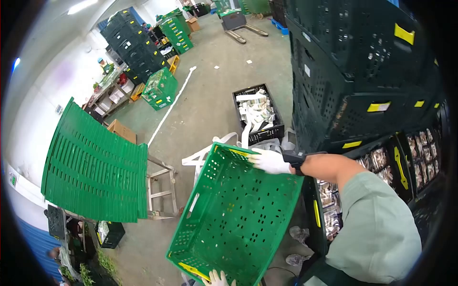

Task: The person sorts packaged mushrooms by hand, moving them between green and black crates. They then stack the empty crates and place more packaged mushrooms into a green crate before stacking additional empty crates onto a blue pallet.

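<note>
A green plastic crate (238, 209) with perforated walls and yellow handles hangs tilted in front of me, its bare perforated floor showing. My right hand (269, 161), in a white glove with a dark band at the wrist, grips the upper rim beside a yellow handle. At the bottom of the view my left hand (219, 279), also gloved, curls over the opposite rim near the other yellow handle (193, 270). Most of that hand is cut off by the frame edge.
Dark stacked crates (334, 76) rise at right, above crates of packaged goods (329, 205). A black crate of wrappers or labels (257, 109) sits on the floor beyond. Green slatted plastic (95, 167) rests on a metal stand (162, 190) at left. A pallet jack (241, 28) stands farther back.
</note>
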{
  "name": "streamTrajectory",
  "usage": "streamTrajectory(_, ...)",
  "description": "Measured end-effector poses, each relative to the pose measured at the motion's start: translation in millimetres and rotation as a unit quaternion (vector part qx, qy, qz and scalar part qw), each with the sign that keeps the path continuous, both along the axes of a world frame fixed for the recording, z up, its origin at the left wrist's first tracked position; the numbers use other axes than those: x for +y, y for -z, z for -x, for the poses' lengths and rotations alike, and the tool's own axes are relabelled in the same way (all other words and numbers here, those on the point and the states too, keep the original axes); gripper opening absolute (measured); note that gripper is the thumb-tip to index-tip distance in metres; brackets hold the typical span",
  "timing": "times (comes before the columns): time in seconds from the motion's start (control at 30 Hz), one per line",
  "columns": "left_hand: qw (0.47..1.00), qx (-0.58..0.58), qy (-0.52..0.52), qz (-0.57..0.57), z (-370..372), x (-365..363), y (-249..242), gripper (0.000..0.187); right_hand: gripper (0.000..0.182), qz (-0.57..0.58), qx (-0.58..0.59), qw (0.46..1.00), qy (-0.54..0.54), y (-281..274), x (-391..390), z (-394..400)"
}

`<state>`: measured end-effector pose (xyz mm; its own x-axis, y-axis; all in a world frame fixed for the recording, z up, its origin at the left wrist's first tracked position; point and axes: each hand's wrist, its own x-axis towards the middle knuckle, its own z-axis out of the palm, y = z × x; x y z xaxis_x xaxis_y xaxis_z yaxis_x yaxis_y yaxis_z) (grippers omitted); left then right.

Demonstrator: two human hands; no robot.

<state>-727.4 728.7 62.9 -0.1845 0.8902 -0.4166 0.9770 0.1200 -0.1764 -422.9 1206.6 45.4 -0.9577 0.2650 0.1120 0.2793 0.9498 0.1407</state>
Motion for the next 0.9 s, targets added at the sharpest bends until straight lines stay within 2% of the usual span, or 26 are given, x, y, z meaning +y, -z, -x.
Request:
streamTrajectory(0.03, 0.999, -0.014, -0.002, -0.044, 1.7, 3.6, -6.4, 0.061, 0.049, 0.005, 0.063, 0.997, 0.048, -2.2, -11.5, 8.6)
streamTrajectory(0.07, 0.993, -0.035, -0.014, -0.11, -1.3, 3.9, -7.3, 0.066, 0.052, 0.012, 0.073, 0.995, 0.07, -26.2, -29.1, 10.3)
streamTrajectory(0.1, 0.994, -0.033, -0.008, -0.109, -8.2, 3.0, -14.0, 0.066, 0.049, 0.052, 0.148, 0.985, 0.077, -47.6, -50.1, 8.9)
streamTrajectory(0.13, 0.986, -0.059, -0.029, -0.156, -17.4, 2.2, -24.7, 0.063, 0.048, 0.081, 0.222, 0.967, 0.092, -69.1, -74.1, 6.5)
streamTrajectory(0.17, 0.976, -0.086, -0.044, -0.195, -27.1, 0.0, -38.1, 0.061, 0.046, 0.112, 0.295, 0.942, 0.114, -90.0, -102.5, 2.3)
streamTrajectory(0.23, 0.966, -0.163, -0.058, -0.191, -54.5, -2.4, -66.1, 0.052, 0.034, 0.211, 0.397, 0.875, 0.181, -131.9, -167.8, -13.2)
streamTrajectory(0.3, 0.948, -0.236, -0.022, -0.213, -92.9, -2.6, -94.4, 0.047, 0.029, 0.332, 0.481, 0.789, 0.19, -153.1, -241.5, -30.2)
streamTrajectory(0.37, 0.906, -0.329, -0.057, -0.26, -150.8, 6.3, -123.6, 0.037, 0.026, 0.39, 0.516, 0.738, 0.191, -162.2, -318.0, -41.1)
streamTrajectory(0.4, 0.893, -0.403, -0.07, -0.187, -161.2, 3.0, -122.1, 0.048, 0.025, 0.413, 0.506, 0.736, 0.179, -163.6, -348.9, -49.6)
streamTrajectory(0.43, 0.876, -0.435, -0.054, -0.201, -180.6, 2.1, -120.7, 0.05, 0.023, 0.433, 0.495, 0.737, 0.157, -165.1, -371.5, -60.5)
streamTrajectory(0.5, 0.861, -0.487, 0.008, -0.146, -201.3, 3.7, -106.5, 0.045, 0.024, 0.405, 0.501, 0.746, 0.172, -162.5, -396.9, -88.0)
streamTrajectory(0.57, 0.873, -0.472, 0.088, -0.091, -231.2, 7.5, -116.4, 0.045, 0.023, 0.395, 0.526, 0.705, 0.266, -152.1, -408.7, -136.5)
streamTrajectory(0.67, 0.864, -0.488, 0.119, -0.043, -249.2, 12.1, -111.1, 0.041, 0.025, 0.268, 0.463, 0.683, 0.497, -144.8, -423.1, -238.4)
streamTrajectory(0.7, 0.86, -0.497, 0.116, -0.032, -258.0, 17.0, -111.5, 0.04, 0.026, 0.249, 0.416, 0.642, 0.593, -149.1, -430.1, -279.9)
streamTrajectory(0.73, 0.854, -0.504, 0.125, -0.026, -267.8, 25.1, -111.6, 0.04, 0.026, 0.161, 0.447, 0.64, 0.604, -125.3, -436.9, -328.0)
streamTrajectory(0.77, 0.85, -0.51, 0.131, -0.022, -279.4, 36.6, -110.0, 0.039, 0.025, 0.065, 0.389, 0.621, 0.677, -128.2, -443.7, -365.3)
streamTrajectory(0.8, 0.838, -0.529, 0.133, -0.021, -291.7, 49.7, -103.5, 0.037, 0.022, 0.02, 0.381, 0.57, 0.727, -126.5, -446.0, -397.3)
streamTrajectory(0.87, 0.829, -0.543, 0.129, -0.024, -325.8, 83.9, -87.4, 0.034, 0.019, 0.049, 0.448, 0.482, 0.751, -115.1, -445.7, -444.1)
streamTrajectory(0.9, 0.831, -0.535, 0.151, -0.036, -342.5, 102.9, -71.6, 0.034, 0.02, 0.059, 0.481, 0.468, 0.739, -99.8, -440.3, -455.7)
